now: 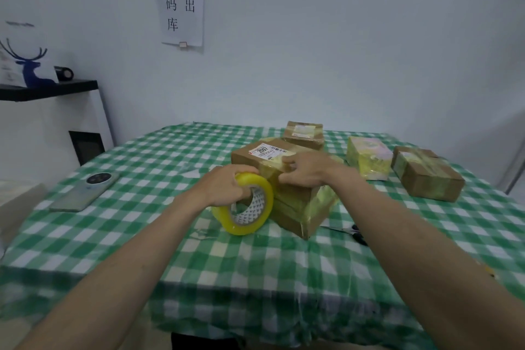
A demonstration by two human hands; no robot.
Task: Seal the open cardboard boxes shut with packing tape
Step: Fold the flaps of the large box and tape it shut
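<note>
A brown cardboard box (295,204) with a white shipping label lies tilted in the middle of the table, much of it wrapped in yellowish tape. My left hand (227,186) grips a yellow roll of packing tape (245,209) from above, fingers through its core, right against the box's left side. My right hand (305,169) rests on top of the box, fingers and thumb spread along its upper left edge and pressing the tape there. Whether a strip runs from roll to box is hidden by my hands.
A green-and-white checked cloth covers the table (255,258). Three more taped boxes stand behind: one at the back (304,133), a yellow-wrapped one (368,159), a brown one at right (427,175). Scissors (356,233) lie under my right forearm. A phone (85,192) lies at left.
</note>
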